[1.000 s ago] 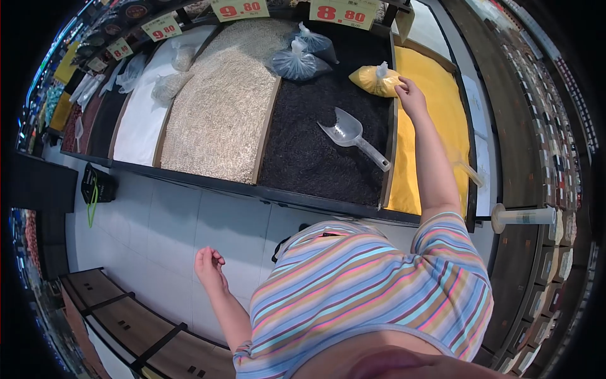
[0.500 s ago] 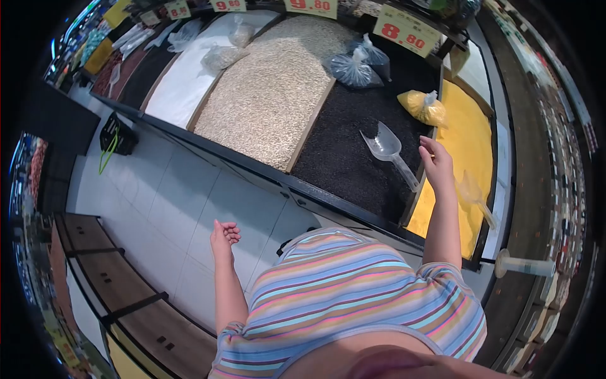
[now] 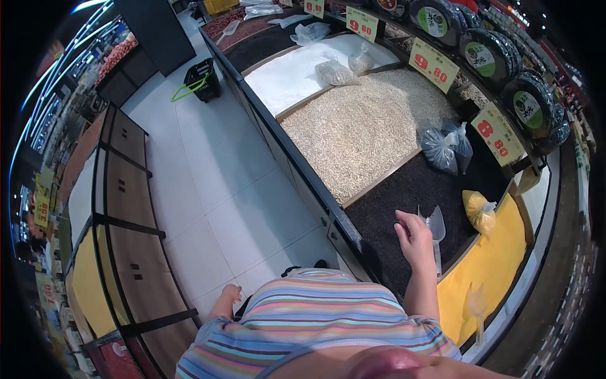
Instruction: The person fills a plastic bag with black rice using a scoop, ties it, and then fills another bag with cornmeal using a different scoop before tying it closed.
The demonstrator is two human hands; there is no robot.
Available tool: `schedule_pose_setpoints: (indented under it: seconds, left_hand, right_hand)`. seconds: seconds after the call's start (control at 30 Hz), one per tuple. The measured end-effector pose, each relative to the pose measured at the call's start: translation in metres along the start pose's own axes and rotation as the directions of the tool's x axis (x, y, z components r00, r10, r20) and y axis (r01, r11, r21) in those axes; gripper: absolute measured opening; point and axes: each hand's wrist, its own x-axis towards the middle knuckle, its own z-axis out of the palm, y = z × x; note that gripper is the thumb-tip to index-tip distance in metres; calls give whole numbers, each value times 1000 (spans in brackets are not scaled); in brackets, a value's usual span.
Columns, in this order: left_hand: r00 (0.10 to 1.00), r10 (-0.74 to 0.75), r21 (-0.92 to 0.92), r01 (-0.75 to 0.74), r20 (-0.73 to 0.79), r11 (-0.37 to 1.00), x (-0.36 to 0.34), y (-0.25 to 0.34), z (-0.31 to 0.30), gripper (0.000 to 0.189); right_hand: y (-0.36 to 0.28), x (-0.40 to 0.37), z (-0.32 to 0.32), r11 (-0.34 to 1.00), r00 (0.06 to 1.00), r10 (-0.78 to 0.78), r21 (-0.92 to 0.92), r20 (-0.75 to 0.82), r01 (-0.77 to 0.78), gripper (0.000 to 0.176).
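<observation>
My right hand (image 3: pixel 413 239) is raised over the black grain (image 3: pixel 391 208), fingers apart and nothing in them. Just beside it, partly behind the hand, a clear scoop (image 3: pixel 435 228) lies on the grain. My left hand (image 3: pixel 231 294) hangs low by my body over the floor; its fingers are small and partly curled, too unclear to judge. A tied bag of yellow grain (image 3: pixel 481 215) rests at the edge between the black grain and the yellow grain (image 3: pixel 489 268). Tied clear bags (image 3: pixel 440 149) sit at the back of the black grain.
Pale grain (image 3: pixel 360 132) and a white bin (image 3: pixel 287 79) lie farther along the counter. A black basket (image 3: pixel 202 80) with a green handle stands on the floor. Wooden cabinets (image 3: pixel 129 183) line the left side. Another scoop (image 3: pixel 477 303) lies on the yellow grain.
The view has swung left, bringing more aisle and the packaged goods into sight. My right hand has moved from the yellow grain's edge to beside the scoop. My left hand is lower, nearer my body.
</observation>
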Motion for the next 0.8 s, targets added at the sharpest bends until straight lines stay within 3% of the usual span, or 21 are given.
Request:
schedule_pose_setpoints:
  seconds: [0.07, 0.1, 0.17, 0.23, 0.27, 0.3, 0.37, 0.47, 0.5, 0.57, 0.6, 0.63, 0.7, 0.8]
  left_hand:
    - [967, -188, -293, 233, 174, 927, -14, 6, -12, 29]
    - [964, -192, -272, 237, 183, 932, -19, 4, -17, 30]
    - [998, -50, -67, 53, 44, 996, -15, -18, -22, 29]
    - [932, 327, 353, -256, -159, 900, 2, -44, -22, 26]
    - [984, -73, -156, 48, -160, 987, 2, -31, -36, 25]
    - [905, -423, -590, 362, 38, 722, -7, 9, -83, 23]
    - [911, -411, -643, 320, 8, 696, 7, 2, -104, 22]
    - [962, -273, -728, 192, 6, 659, 39, -49, -116, 24]
    - [972, -235, -751, 144, -16, 645, 57, -69, -132, 24]
    - [965, -234, -622, 112, -117, 775, 57, -98, -168, 25]
    - [968, -194, -696, 29, -159, 717, 53, -110, -176, 26]
    - [962, -164, -754, -62, -221, 654, 53, -124, -189, 28]
    - [976, -98, -905, -140, -195, 402, 21, -115, -241, 28]
    - [964, 45, -887, -258, -262, 383, -12, -104, -287, 27]
  right_hand:
    - [-2, 6, 16, 1000, 998, 0, 12, 61, -1, 28]
    - [-5, 9, 25, 999, 996, 4, 37, 84, -7, 27]
    - [-15, 15, 41, 998, 991, -9, 59, 130, 1, 26]
    - [-29, 24, 56, 998, 984, -46, 56, 174, 37, 25]
    - [-35, 29, 62, 998, 981, -47, 39, 190, 40, 25]
    - [-43, 35, 70, 999, 978, -50, 24, 204, 46, 24]
    - [-61, 51, 91, 999, 972, -36, -2, 231, 37, 25]
    - [-88, 75, 140, 996, 976, -39, -74, 215, 56, 26]
    - [-104, 85, 160, 996, 976, -50, -55, 210, 63, 26]
    - [-144, 108, 203, 995, 948, -102, 37, 301, 95, 26]
    - [-166, 118, 226, 991, 927, -125, 91, 353, 99, 27]
    - [-189, 128, 247, 971, 875, -224, 171, 430, 165, 28]
    - [-222, 142, 289, 952, 722, -286, 275, 630, 137, 30]
    - [-247, 160, 333, 937, 521, -342, 327, 782, 124, 32]
